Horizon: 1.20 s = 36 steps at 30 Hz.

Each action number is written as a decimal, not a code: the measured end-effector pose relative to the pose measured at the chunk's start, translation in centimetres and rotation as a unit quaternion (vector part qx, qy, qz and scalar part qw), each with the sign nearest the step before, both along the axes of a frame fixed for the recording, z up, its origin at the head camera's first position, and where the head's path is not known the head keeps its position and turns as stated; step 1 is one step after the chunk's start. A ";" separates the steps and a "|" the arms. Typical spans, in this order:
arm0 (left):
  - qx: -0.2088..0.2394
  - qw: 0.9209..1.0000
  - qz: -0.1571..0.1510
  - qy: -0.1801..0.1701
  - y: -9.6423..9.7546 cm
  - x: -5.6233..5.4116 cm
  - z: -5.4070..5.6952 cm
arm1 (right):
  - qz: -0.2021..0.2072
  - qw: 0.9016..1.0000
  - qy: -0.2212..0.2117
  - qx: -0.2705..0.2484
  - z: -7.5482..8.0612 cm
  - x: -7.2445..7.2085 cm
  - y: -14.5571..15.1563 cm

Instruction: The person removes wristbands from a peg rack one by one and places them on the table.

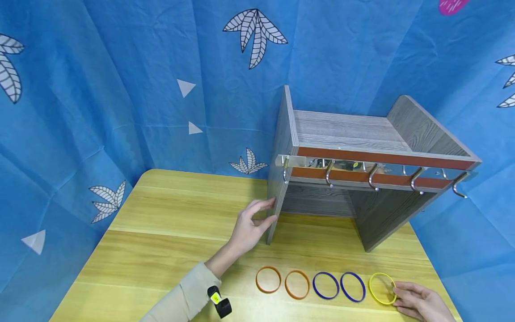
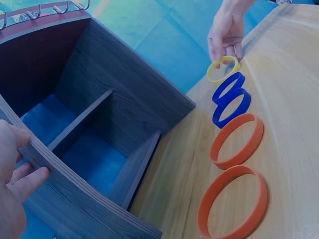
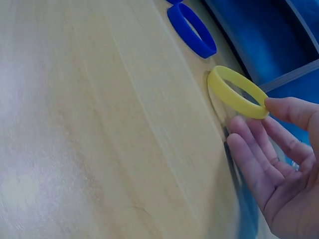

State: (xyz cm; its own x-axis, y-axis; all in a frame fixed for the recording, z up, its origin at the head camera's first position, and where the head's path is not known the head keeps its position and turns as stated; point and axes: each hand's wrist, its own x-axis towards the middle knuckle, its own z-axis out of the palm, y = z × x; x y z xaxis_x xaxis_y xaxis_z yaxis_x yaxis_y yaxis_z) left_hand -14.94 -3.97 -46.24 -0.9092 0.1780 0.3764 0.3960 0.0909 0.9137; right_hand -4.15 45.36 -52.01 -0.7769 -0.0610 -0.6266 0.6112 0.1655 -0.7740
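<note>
A grey wood-grain shelf unit [image 1: 350,129] stands on the table, with a row of metal hooks [image 1: 374,176] along its front. My left hand [image 1: 247,226] is at the unit's left side panel [image 2: 84,184], fingertips touching it near its front edge. My right hand [image 1: 422,302] pinches a yellow silicone wristband [image 3: 232,97] between thumb and fingers, its near side tilted up from the table. Left of it lie two blue wristbands [image 3: 179,30] and two orange wristbands [image 2: 205,214] in a row. The hooks carry no bands.
The light wood table [image 1: 161,250] extends widely to the left of the unit. A blue patterned cloth [image 1: 161,89] hangs behind and on both sides. Beneath the unit's upper shelf is an open space between its side panels. A black strap [image 1: 219,302] is on the left sleeve.
</note>
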 end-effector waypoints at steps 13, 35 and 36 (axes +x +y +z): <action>0.002 1.000 0.001 0.002 0.2 0.0 -0.1 | -0.016 0.998 -0.004 0.062 0.0 0.1 -0.8; -0.045 0.997 0.044 0.044 -6.3 0.4 1.1 | 0.022 0.923 0.252 0.289 5.3 -0.6 -6.2; -0.054 0.996 0.049 0.050 -6.7 0.5 1.1 | 0.020 0.913 0.285 0.291 5.7 -0.6 -6.9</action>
State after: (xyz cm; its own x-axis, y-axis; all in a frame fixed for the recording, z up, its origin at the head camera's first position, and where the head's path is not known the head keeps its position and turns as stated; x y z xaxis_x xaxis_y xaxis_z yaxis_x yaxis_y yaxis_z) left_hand -14.42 -10.67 -45.09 -0.8827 0.1352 0.4500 0.4698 0.2300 0.8523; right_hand -4.73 38.42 -46.29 -0.9916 0.1170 -0.0559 0.1199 0.6639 -0.7381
